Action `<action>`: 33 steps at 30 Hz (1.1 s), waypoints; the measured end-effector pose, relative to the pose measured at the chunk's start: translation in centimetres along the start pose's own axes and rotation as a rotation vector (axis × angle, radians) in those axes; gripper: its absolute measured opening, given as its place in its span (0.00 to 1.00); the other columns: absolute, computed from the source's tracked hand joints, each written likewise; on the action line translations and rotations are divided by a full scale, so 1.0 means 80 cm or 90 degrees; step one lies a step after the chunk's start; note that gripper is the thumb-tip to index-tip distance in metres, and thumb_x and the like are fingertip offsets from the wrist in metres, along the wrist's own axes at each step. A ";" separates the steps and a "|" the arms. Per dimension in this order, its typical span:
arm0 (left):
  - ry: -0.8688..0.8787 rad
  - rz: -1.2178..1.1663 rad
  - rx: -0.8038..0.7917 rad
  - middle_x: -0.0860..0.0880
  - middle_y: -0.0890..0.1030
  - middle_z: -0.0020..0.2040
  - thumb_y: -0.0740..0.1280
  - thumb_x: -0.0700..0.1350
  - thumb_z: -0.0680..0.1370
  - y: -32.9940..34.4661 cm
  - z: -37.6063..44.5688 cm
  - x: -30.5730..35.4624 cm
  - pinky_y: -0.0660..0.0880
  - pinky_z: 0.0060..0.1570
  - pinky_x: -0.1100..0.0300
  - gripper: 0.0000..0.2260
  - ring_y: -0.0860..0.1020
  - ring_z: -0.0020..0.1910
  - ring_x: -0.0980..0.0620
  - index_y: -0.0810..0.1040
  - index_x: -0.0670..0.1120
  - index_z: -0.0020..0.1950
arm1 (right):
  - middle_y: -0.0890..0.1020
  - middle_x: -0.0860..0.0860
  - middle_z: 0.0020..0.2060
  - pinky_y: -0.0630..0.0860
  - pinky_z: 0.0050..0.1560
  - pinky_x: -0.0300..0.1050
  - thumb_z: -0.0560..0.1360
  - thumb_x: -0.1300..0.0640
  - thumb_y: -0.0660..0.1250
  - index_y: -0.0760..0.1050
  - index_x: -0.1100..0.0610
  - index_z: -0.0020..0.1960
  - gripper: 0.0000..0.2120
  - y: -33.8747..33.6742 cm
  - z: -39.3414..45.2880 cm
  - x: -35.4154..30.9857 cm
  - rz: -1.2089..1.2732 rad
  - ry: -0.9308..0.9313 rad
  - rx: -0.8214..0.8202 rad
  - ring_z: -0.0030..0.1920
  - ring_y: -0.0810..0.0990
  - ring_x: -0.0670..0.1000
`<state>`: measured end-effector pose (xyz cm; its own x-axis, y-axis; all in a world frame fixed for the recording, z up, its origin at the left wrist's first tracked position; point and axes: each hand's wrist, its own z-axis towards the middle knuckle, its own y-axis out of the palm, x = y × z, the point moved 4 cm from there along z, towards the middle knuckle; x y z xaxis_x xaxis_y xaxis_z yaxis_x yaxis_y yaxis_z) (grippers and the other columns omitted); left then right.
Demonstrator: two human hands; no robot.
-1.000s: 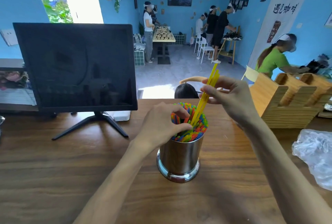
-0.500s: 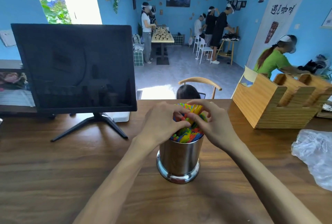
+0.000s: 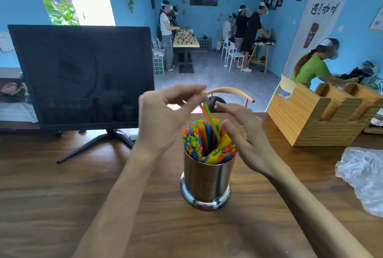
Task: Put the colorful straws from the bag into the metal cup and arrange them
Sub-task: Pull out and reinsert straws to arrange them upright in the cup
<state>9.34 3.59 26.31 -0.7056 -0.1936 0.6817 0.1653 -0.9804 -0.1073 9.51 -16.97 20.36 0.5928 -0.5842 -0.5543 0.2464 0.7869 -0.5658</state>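
Since the earlier frame, both hands have been lifted off the straws [image 3: 204, 139]. A green straw [image 3: 210, 119] and an orange one beside it are pinched near their tops between thumb and forefinger of the left hand [image 3: 165, 116]; their lower ends are sunk among the straws below the grip. The right hand [image 3: 242, 133] is held just beside the pinch, fingers relaxed and straight, nothing gripped. The straws are packed in the cup [image 3: 207, 179], directly beneath the grip on the table [image 3: 62, 195].

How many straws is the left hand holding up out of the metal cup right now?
2: a green straw and an orange-red straw behind it, both pinched by the left hand, lower ends in the shiny metal cup. Fingers may hide more.
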 end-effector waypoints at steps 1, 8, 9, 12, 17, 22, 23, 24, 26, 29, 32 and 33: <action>0.009 -0.047 0.028 0.56 0.88 0.44 0.78 0.42 0.75 -0.006 0.006 0.009 0.79 0.43 0.64 0.09 0.84 0.41 0.58 0.86 0.54 0.52 | 0.75 0.35 0.68 0.62 0.74 0.65 0.84 0.47 0.59 0.71 0.46 0.75 0.19 0.003 0.002 -0.005 0.002 -0.013 -0.027 0.76 0.67 0.45; -0.061 -0.193 0.093 0.49 0.88 0.42 0.76 0.38 0.75 -0.017 0.017 -0.008 0.81 0.41 0.62 0.06 0.86 0.41 0.50 0.85 0.44 0.52 | 0.83 0.50 0.38 0.77 0.50 0.42 0.82 0.53 0.63 0.82 0.54 0.61 0.13 -0.013 0.015 0.002 0.211 0.045 -0.051 0.45 0.82 0.48; -0.086 -0.201 0.090 0.48 0.88 0.41 0.77 0.38 0.74 -0.017 0.013 -0.017 0.81 0.41 0.62 0.07 0.86 0.40 0.50 0.85 0.44 0.50 | 0.85 0.52 0.38 0.76 0.45 0.40 0.80 0.54 0.66 0.83 0.55 0.59 0.11 -0.022 0.015 0.007 0.262 0.065 -0.049 0.42 0.83 0.49; -0.151 -0.203 0.052 0.48 0.87 0.38 0.78 0.42 0.69 -0.017 0.001 -0.044 0.79 0.38 0.65 0.08 0.84 0.37 0.52 0.85 0.44 0.46 | 0.88 0.57 0.42 0.76 0.33 0.39 0.73 0.56 0.72 0.87 0.54 0.49 0.07 -0.050 0.017 0.019 0.415 0.136 0.002 0.41 0.88 0.56; -0.181 -0.132 -0.096 0.49 0.87 0.39 0.81 0.42 0.67 0.005 -0.019 -0.069 0.80 0.41 0.65 0.07 0.85 0.38 0.55 0.87 0.50 0.42 | 0.85 0.51 0.34 0.75 0.30 0.35 0.64 0.52 0.77 0.88 0.55 0.41 0.09 -0.070 0.036 0.018 0.560 0.212 0.088 0.35 0.84 0.47; -0.166 0.024 -0.220 0.56 0.87 0.42 0.81 0.48 0.71 0.036 -0.034 -0.075 0.82 0.49 0.54 0.05 0.85 0.45 0.56 0.87 0.53 0.43 | 0.87 0.50 0.41 0.83 0.46 0.42 0.72 0.56 0.71 0.82 0.57 0.46 0.04 -0.062 0.057 0.000 0.594 0.165 0.150 0.44 0.87 0.51; -0.159 0.071 -0.244 0.57 0.86 0.44 0.80 0.52 0.71 0.039 -0.036 -0.076 0.82 0.51 0.52 0.05 0.84 0.48 0.56 0.87 0.55 0.43 | 0.87 0.51 0.41 0.83 0.45 0.43 0.74 0.56 0.71 0.80 0.57 0.47 0.05 -0.061 0.059 -0.005 0.541 0.139 0.155 0.44 0.88 0.53; -0.154 0.109 -0.248 0.58 0.86 0.46 0.79 0.56 0.71 0.039 -0.037 -0.077 0.81 0.52 0.51 0.06 0.82 0.51 0.57 0.87 0.56 0.43 | 0.87 0.52 0.41 0.83 0.43 0.43 0.76 0.57 0.71 0.79 0.58 0.50 0.05 -0.060 0.059 -0.008 0.486 0.112 0.156 0.43 0.88 0.54; -0.162 0.125 -0.190 0.58 0.85 0.46 0.76 0.56 0.74 0.033 -0.033 -0.081 0.80 0.51 0.52 0.05 0.80 0.49 0.58 0.87 0.57 0.44 | 0.87 0.54 0.43 0.84 0.41 0.44 0.78 0.60 0.71 0.76 0.54 0.59 0.11 -0.053 0.056 -0.012 0.382 0.066 0.123 0.41 0.88 0.55; -0.187 0.102 -0.091 0.59 0.85 0.41 0.73 0.50 0.79 0.025 -0.018 -0.092 0.78 0.46 0.60 0.04 0.81 0.43 0.59 0.87 0.53 0.45 | 0.85 0.56 0.44 0.85 0.42 0.44 0.77 0.61 0.74 0.65 0.37 0.73 0.33 -0.028 0.040 -0.008 0.222 0.050 0.043 0.40 0.88 0.53; -0.239 0.106 -0.084 0.62 0.85 0.44 0.71 0.49 0.80 0.030 -0.005 -0.104 0.78 0.47 0.64 0.05 0.81 0.45 0.61 0.86 0.54 0.48 | 0.84 0.47 0.46 0.85 0.44 0.45 0.76 0.55 0.75 0.68 0.38 0.73 0.30 -0.004 0.024 0.002 0.038 0.074 -0.011 0.42 0.86 0.46; -0.245 0.124 -0.101 0.61 0.86 0.46 0.70 0.49 0.81 0.035 -0.002 -0.107 0.78 0.48 0.62 0.05 0.81 0.46 0.61 0.87 0.53 0.50 | 0.85 0.46 0.46 0.84 0.46 0.48 0.76 0.53 0.75 0.74 0.42 0.70 0.24 0.001 0.020 0.005 -0.012 0.071 -0.021 0.43 0.86 0.45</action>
<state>15.75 2.51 20.08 -0.3590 -0.3761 0.8542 0.1406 -0.9266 -0.3489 11.02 -16.82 21.07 0.4984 -0.6193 -0.6067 0.2303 0.7692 -0.5961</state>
